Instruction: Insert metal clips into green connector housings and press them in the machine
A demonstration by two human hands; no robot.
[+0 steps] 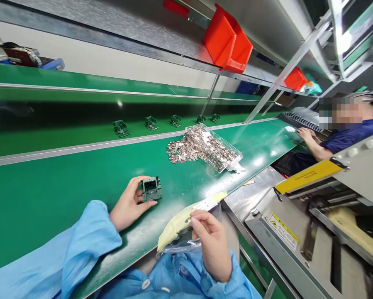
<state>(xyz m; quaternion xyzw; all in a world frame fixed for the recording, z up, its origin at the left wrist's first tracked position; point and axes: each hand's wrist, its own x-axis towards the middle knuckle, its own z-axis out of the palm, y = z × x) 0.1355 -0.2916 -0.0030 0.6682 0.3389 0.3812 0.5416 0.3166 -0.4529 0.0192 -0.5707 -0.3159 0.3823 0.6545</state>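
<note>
My left hand [128, 203] grips a dark green, box-shaped plastic housing [151, 189] with a square opening, thumb below and fingers behind it, just over the green bench. My right hand [213, 241] is closed in a pinch above a clear plastic bag with a pale yellow sheet [174, 226] and a white label [206, 204] at the bench's front edge. Small dark specks show beside those fingertips; whether they are held or lie on the bag, I cannot tell. Beyond is a clear tray [238, 157] of small metal parts, with a pile of metal parts [181, 150] spilling out.
Several similar green housings [120, 128] stand in a row along the far strip. An orange bin [228, 41] sits on the shelf above. To the right, a machine [286, 232] adjoins the bench [64, 182]; a co-worker in a dark blue shirt [348, 135] works farther along.
</note>
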